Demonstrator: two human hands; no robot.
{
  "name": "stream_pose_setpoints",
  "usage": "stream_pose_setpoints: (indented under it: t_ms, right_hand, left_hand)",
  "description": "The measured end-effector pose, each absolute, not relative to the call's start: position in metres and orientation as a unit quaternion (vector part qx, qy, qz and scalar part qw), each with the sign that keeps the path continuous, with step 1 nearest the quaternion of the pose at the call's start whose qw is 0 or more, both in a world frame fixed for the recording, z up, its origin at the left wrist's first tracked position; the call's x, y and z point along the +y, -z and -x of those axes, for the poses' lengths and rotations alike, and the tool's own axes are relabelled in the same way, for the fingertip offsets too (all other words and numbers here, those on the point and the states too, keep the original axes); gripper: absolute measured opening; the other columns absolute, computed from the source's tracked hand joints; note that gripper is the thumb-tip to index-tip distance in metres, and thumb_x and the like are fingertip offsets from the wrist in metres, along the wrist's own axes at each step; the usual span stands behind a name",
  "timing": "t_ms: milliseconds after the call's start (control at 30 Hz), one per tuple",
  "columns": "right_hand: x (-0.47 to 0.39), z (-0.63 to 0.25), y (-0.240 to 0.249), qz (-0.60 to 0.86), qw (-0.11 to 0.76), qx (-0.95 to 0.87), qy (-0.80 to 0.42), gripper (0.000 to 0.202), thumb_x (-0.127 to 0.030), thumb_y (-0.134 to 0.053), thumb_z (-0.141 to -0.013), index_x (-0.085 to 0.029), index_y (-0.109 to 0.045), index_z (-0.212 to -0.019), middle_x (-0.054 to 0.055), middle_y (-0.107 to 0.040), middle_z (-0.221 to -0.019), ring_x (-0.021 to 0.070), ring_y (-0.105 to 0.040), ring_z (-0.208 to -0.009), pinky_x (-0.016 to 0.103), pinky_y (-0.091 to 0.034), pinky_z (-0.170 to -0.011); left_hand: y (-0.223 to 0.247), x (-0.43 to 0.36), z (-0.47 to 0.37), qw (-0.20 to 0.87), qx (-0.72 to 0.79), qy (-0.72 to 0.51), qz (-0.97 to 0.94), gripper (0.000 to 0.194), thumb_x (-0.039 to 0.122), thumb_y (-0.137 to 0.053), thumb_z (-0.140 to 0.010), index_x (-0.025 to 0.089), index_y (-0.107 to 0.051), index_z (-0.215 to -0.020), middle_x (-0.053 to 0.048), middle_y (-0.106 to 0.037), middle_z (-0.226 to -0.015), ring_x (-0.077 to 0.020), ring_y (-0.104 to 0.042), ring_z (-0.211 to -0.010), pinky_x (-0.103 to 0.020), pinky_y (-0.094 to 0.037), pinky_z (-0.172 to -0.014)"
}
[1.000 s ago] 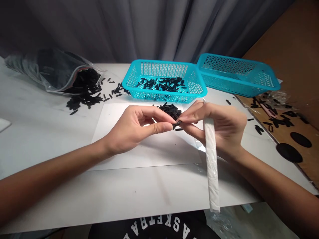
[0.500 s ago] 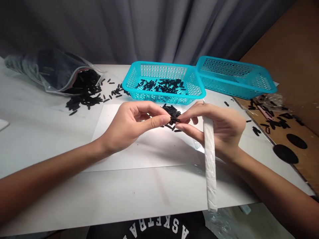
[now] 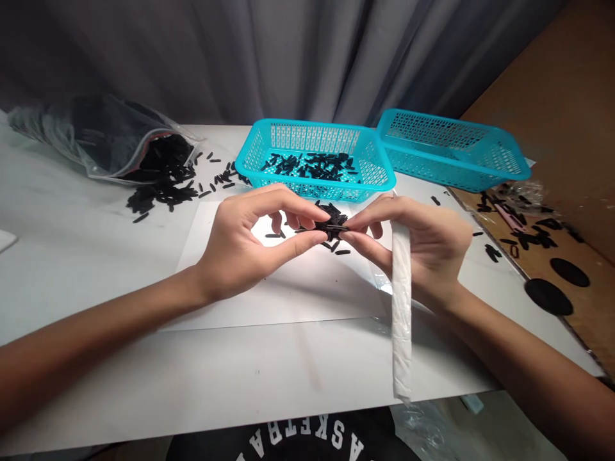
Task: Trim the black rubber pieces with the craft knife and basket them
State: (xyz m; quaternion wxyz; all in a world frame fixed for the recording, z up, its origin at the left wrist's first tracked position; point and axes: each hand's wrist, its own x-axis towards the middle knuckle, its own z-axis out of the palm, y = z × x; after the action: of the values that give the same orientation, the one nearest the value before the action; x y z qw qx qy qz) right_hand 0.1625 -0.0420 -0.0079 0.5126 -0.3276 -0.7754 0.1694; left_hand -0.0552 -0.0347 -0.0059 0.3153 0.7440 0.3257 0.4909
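Thumb and forefinger of my right hand (image 3: 413, 243) pinch a thin black piece (image 3: 336, 228) at its right end. A long white wrapped strip (image 3: 401, 314) hangs down from the same hand. My left hand (image 3: 254, 240) is at the other end of the piece, its thumb and forefinger parted around it. Behind the fingertips lies a small pile of black pieces (image 3: 334, 211) on a white sheet (image 3: 288, 294); several loose pieces are beside it, partly hidden by my hands.
Behind my hands stands a blue basket (image 3: 314, 191) holding black pieces, with a second blue basket (image 3: 456, 168) to its right. An open plastic bag (image 3: 110, 137) spills black pieces at the left. Black discs (image 3: 549, 296) lie at the right.
My left thumb and forefinger have spread apart from their pinch, and the left hand has shifted slightly left. The right hand keeps its pinch, and the white strip has swung slightly left.
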Motion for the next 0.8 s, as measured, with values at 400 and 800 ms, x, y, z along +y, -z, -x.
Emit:
stream_pose_setpoints:
  t_ms: [400, 800]
  right_hand:
    - [-0.0409, -0.1630, 0.0096, 0.316, 0.518, -0.775, -0.175, 0.013, -0.018, -0.078, -0.083, -0.030, -0.076, -0.087, 0.000, -0.075, -0.074, 0.0164, -0.065, -0.061, 0.033, -0.054, -0.058]
    - [-0.0433, -0.1623, 0.0083, 0.336, 0.505, -0.773, -0.187, 0.006, -0.023, -0.078, -0.085, -0.029, -0.074, -0.086, -0.001, -0.074, -0.073, 0.0157, -0.065, -0.061, 0.032, -0.052, -0.058]
  left_hand:
    - [0.0067, -0.0362, 0.0539, 0.263, 0.328, -0.490, -0.764, 0.001, 0.028, -0.077, -0.087, 0.028, -0.078, -0.087, -0.002, -0.075, -0.086, -0.0178, -0.066, -0.076, -0.035, -0.049, -0.065]
    - [0.0063, -0.0365, 0.0527, 0.288, 0.333, -0.474, -0.762, 0.003, 0.027, -0.075, -0.088, 0.026, -0.075, -0.085, -0.001, -0.074, -0.083, -0.0166, -0.065, -0.075, -0.034, -0.046, -0.065]
